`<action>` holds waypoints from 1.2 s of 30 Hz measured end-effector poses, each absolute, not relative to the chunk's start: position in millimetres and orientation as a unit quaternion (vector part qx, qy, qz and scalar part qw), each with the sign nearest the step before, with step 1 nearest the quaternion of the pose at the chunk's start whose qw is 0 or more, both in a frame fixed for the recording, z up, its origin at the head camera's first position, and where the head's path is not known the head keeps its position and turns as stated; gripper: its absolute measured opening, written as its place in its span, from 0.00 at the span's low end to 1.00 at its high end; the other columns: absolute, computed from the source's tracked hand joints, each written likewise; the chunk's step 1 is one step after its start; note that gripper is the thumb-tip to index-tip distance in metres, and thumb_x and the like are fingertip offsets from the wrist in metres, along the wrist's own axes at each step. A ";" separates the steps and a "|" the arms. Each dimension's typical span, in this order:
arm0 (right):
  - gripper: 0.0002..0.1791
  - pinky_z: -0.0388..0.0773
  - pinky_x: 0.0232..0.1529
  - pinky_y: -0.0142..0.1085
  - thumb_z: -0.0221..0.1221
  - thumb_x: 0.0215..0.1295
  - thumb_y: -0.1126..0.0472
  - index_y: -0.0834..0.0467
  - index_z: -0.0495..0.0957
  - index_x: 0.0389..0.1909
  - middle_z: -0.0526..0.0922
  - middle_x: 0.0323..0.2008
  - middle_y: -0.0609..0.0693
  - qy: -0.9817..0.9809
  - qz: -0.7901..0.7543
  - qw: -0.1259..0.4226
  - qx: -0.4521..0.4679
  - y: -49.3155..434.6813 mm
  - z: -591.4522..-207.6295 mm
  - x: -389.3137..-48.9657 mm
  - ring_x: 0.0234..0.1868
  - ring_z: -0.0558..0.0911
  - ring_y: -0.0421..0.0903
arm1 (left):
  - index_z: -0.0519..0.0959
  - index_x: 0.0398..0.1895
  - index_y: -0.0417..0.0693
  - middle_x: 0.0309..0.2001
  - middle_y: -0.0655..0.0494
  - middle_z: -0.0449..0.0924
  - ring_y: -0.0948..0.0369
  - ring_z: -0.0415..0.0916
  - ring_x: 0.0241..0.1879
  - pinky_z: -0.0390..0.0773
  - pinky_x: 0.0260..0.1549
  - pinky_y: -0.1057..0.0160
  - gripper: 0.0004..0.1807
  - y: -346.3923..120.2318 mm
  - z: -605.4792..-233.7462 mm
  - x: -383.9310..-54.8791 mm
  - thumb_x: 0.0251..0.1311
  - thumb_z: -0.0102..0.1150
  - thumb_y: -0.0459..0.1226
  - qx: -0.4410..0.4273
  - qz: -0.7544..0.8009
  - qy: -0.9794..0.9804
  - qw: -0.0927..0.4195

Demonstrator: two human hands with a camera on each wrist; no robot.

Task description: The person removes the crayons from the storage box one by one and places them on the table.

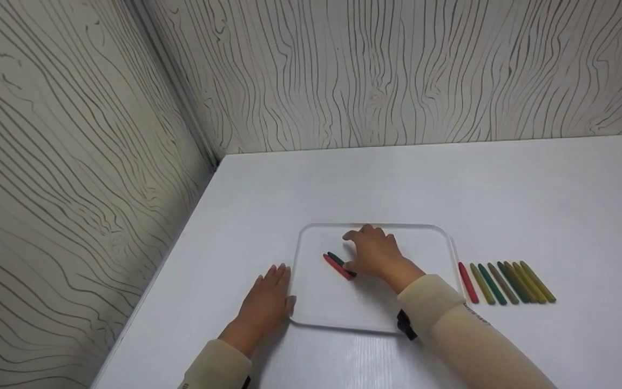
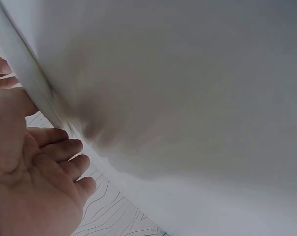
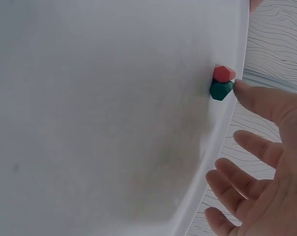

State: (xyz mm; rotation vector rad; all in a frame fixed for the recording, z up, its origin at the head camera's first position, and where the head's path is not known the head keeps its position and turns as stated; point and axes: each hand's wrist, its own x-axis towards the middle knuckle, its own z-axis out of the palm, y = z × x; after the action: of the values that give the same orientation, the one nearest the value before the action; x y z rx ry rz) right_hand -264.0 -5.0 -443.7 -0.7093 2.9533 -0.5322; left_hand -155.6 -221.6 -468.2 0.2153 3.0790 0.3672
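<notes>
A red crayon [image 1: 336,266] and a dark green crayon [image 1: 340,262] lie side by side, slanted, on a white rounded tray [image 1: 338,313]. Over the tray, my right hand [image 1: 377,253] spreads its fingers, with the thumb right at the green crayon's near end. The right wrist view shows the ends of the red crayon [image 3: 224,73] and green crayon [image 3: 221,91] close to the thumb tip; the other fingers hold nothing. My left hand [image 1: 265,298] rests at the tray's left edge, fingers extended and thumb at the rim.
Right of the tray, a red crayon [image 1: 468,282] begins a row of several crayons in green, brown and olive yellow [image 1: 538,281]. The white table [image 1: 397,183] meets a wood-grain patterned wall [image 1: 376,75] at the back, with another patterned panel [image 1: 68,178] on the left.
</notes>
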 end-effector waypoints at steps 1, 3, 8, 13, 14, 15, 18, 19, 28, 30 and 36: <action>0.30 0.70 0.50 0.56 0.70 0.51 0.52 0.56 0.77 0.55 0.75 0.49 0.61 0.957 -0.174 0.034 -0.229 -4.8 -443.6 -264.2 0.52 0.74 0.60 | 0.63 0.67 0.32 0.67 0.41 0.62 0.46 0.55 0.69 0.56 0.66 0.47 0.29 -221.3 -467.8 -155.5 0.66 0.53 0.39 0.070 0.117 0.991 0.016; 0.28 0.72 0.49 0.55 0.70 0.52 0.53 0.57 0.78 0.54 0.75 0.47 0.60 0.956 -0.180 0.046 -0.228 -4.3 -443.0 -264.2 0.49 0.75 0.59 | 0.63 0.67 0.32 0.68 0.41 0.62 0.46 0.54 0.69 0.55 0.66 0.47 0.30 -220.9 -467.1 -155.2 0.66 0.53 0.39 0.070 0.118 0.990 0.017; 0.24 0.75 0.48 0.47 0.68 0.52 0.60 0.59 0.78 0.52 0.77 0.42 0.55 0.944 -0.209 0.082 -0.241 -2.9 -442.8 -263.9 0.44 0.77 0.52 | 0.62 0.67 0.32 0.68 0.42 0.61 0.47 0.53 0.69 0.54 0.67 0.47 0.30 -221.1 -467.5 -153.9 0.67 0.52 0.39 0.070 0.122 0.990 0.020; 0.25 0.75 0.46 0.45 0.67 0.48 0.64 0.59 0.79 0.51 0.78 0.38 0.51 0.938 -0.225 0.102 -0.244 -3.3 -442.3 -264.4 0.41 0.77 0.49 | 0.62 0.67 0.32 0.68 0.41 0.61 0.46 0.54 0.69 0.55 0.67 0.47 0.30 -221.2 -468.7 -154.1 0.67 0.52 0.39 0.075 0.118 0.990 0.014; 0.25 0.75 0.46 0.45 0.67 0.47 0.65 0.58 0.80 0.51 0.78 0.37 0.51 0.938 -0.226 0.105 -0.243 -3.3 -442.4 -264.5 0.40 0.77 0.48 | 0.62 0.67 0.31 0.68 0.41 0.61 0.46 0.54 0.69 0.55 0.67 0.47 0.30 -221.3 -468.9 -154.2 0.67 0.52 0.39 0.076 0.118 0.990 0.013; 0.24 0.76 0.45 0.44 0.67 0.47 0.65 0.58 0.80 0.50 0.78 0.37 0.50 0.937 -0.229 0.109 -0.242 -3.3 -442.6 -264.7 0.40 0.77 0.48 | 0.62 0.67 0.31 0.68 0.41 0.61 0.46 0.54 0.69 0.55 0.67 0.47 0.30 -221.3 -469.2 -154.4 0.67 0.51 0.39 0.077 0.117 0.990 0.013; 0.23 0.76 0.44 0.43 0.67 0.48 0.66 0.58 0.81 0.49 0.79 0.34 0.49 0.933 -0.236 0.117 -0.246 -2.9 -442.9 -264.7 0.37 0.76 0.46 | 0.62 0.67 0.31 0.68 0.41 0.61 0.46 0.54 0.69 0.55 0.67 0.47 0.30 -221.4 -469.4 -154.8 0.68 0.51 0.40 0.078 0.113 0.990 0.013; 0.22 0.76 0.43 0.43 0.68 0.48 0.66 0.58 0.81 0.49 0.79 0.33 0.49 0.931 -0.241 0.121 -0.246 -2.8 -443.1 -264.8 0.36 0.76 0.46 | 0.62 0.67 0.31 0.68 0.41 0.61 0.46 0.54 0.69 0.55 0.66 0.47 0.30 -221.4 -469.2 -154.8 0.68 0.51 0.40 0.080 0.112 0.990 0.012; 0.20 0.77 0.42 0.41 0.71 0.48 0.65 0.59 0.81 0.45 0.79 0.32 0.49 0.922 -0.277 0.144 -0.230 -1.5 -443.2 -265.4 0.34 0.76 0.44 | 0.62 0.67 0.31 0.68 0.40 0.61 0.45 0.54 0.69 0.55 0.67 0.47 0.30 -221.6 -470.5 -155.5 0.68 0.51 0.40 0.080 0.109 0.991 0.011; 0.19 0.77 0.41 0.40 0.71 0.49 0.66 0.59 0.81 0.45 0.79 0.32 0.48 0.919 -0.286 0.147 -0.227 -1.0 -443.6 -266.1 0.34 0.77 0.44 | 0.62 0.67 0.31 0.68 0.40 0.61 0.45 0.54 0.69 0.54 0.67 0.47 0.30 -221.5 -470.4 -155.6 0.68 0.52 0.40 0.078 0.110 0.991 0.013; 0.18 0.78 0.35 0.37 0.65 0.50 0.70 0.59 0.81 0.46 0.79 0.32 0.48 0.905 -0.335 0.154 -0.212 1.8 -441.8 -267.2 0.33 0.77 0.44 | 0.61 0.68 0.32 0.69 0.41 0.60 0.46 0.53 0.69 0.53 0.67 0.47 0.31 -222.7 -470.7 -155.4 0.67 0.52 0.40 0.069 0.117 0.990 0.024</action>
State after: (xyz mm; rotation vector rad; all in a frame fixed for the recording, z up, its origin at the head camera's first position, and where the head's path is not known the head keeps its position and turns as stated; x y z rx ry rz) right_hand -267.2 1.8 -441.8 -0.6077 2.5943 -0.9608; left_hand -155.4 -222.7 -470.7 0.2122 3.0641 0.3627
